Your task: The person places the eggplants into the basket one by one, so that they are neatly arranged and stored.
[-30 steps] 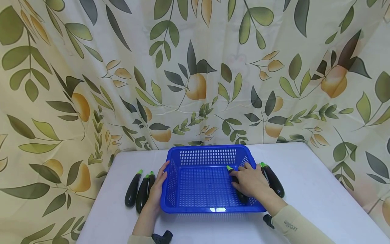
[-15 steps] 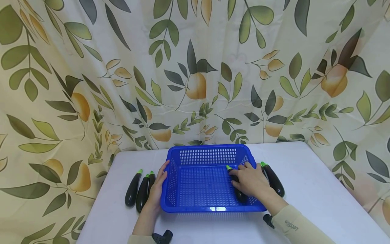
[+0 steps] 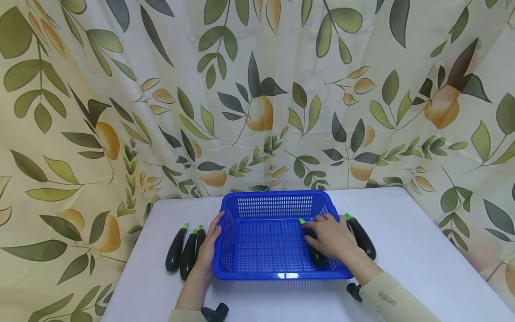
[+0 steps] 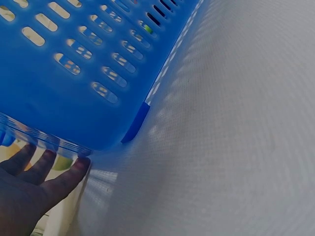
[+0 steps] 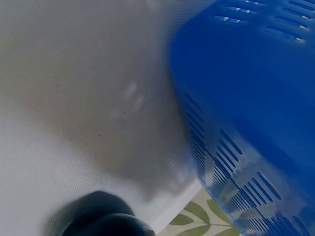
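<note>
A blue plastic basket with slotted walls sits mid-table in the head view. Inside it, along the right wall, lies a dark eggplant with a green stem end. My right hand reaches over the right rim and holds this eggplant, its thumb and fingers about the upper part; the palm hides some of it. My left hand touches the basket's left wall from outside. In the left wrist view its extended fingers lie against the wall. The right wrist view does not show the right hand.
Several eggplants lie on the white table left of the basket, one partly behind the left hand. Another eggplant lies right of the basket, beside the right wrist. A patterned curtain hangs behind the table.
The fingers of my right hand have shifted slightly on the eggplant. The basket and left hand stay in place.
</note>
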A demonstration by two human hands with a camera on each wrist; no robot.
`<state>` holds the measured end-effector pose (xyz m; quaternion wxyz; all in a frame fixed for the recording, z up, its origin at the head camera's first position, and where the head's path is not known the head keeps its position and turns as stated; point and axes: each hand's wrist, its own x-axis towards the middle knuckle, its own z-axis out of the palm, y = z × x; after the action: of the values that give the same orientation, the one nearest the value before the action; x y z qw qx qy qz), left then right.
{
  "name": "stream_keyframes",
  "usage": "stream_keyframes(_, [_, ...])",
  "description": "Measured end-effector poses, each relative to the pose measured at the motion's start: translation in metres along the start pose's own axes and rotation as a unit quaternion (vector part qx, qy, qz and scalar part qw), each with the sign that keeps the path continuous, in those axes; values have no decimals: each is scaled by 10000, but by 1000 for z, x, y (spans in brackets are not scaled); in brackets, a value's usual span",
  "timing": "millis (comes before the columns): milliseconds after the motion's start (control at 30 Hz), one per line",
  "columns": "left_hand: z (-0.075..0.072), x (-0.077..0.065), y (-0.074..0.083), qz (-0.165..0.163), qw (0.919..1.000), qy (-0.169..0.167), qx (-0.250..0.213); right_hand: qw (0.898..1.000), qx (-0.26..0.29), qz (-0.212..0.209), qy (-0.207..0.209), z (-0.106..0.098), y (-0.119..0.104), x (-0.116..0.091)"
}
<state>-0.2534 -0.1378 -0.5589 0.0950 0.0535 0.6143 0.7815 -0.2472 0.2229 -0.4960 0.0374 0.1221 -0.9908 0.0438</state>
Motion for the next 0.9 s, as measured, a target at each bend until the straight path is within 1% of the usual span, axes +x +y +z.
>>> stream_keyframes(200, [0,0,0,40,10000,20,27,9992,305,15,268,-3,0,0])
stream_keyframes(433, [1,-2,-1,-24,10000,58,8,9952,689,7,691,-3,4,-3])
stream_keyframes(633, [1,-2,-1,-75,9999,99,16,9880,1229,82,936,-4,10,-4])
stream_keyframes(767, [1,-1,-1,-91,9999,79,-6,9828,1527,167,1027,-10,15,-7])
stream_keyframes(900, [1,0,0,-145,9998,116,-10,9767,1762,189,1209,-19,21,-9])
